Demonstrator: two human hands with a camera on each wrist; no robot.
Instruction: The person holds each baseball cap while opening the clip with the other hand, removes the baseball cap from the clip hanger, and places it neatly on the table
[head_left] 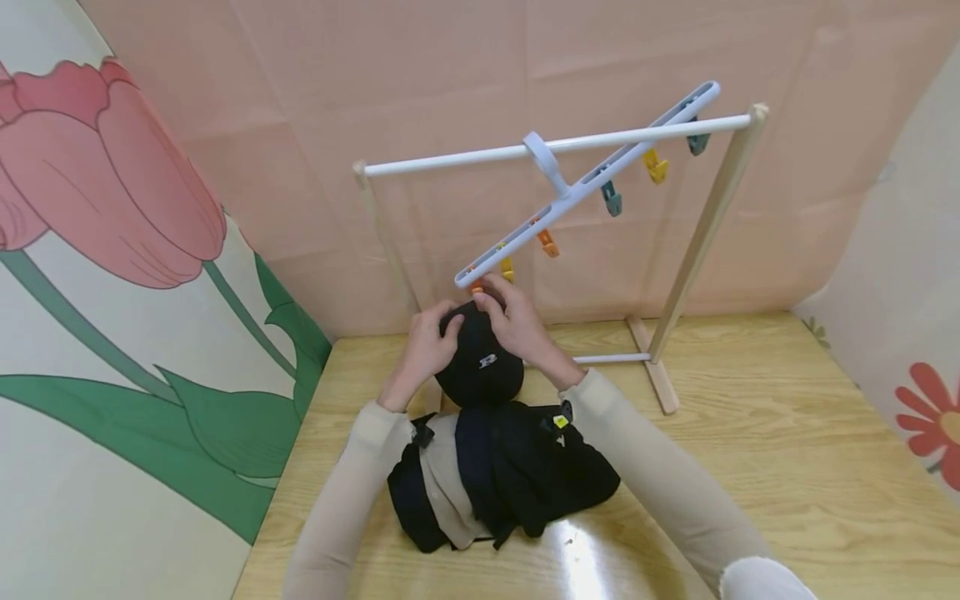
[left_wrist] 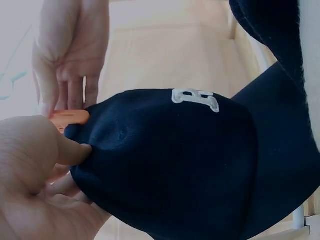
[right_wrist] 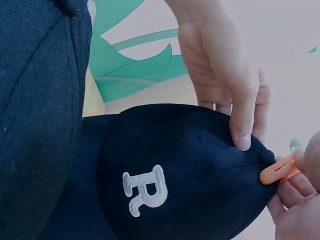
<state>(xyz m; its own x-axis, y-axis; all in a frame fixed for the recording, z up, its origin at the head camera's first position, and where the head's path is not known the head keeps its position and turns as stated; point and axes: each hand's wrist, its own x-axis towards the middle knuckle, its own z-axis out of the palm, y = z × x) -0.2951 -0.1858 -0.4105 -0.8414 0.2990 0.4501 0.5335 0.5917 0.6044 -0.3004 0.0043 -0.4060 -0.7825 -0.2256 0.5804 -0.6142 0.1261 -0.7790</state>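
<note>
A black baseball cap [head_left: 474,367] with a white letter R hangs at the low left end of a pale blue clip hanger [head_left: 577,193]. My left hand [head_left: 427,346] pinches the crown near the top, thumb on the near side. My right hand [head_left: 517,323] holds the orange clip [right_wrist: 278,170] between thumb and fingers. In the right wrist view, the clip's tip overlaps the back edge of the cap [right_wrist: 150,150]. How firmly the clip bites is hidden.
The hanger's hook sits on the white rail [head_left: 465,157] of a wooden-sided rack [head_left: 705,233]. Orange, yellow and teal clips [head_left: 612,200] dangle along the hanger. Black and beige fabric items [head_left: 517,475] lie on the wooden table [head_left: 780,433] below the cap.
</note>
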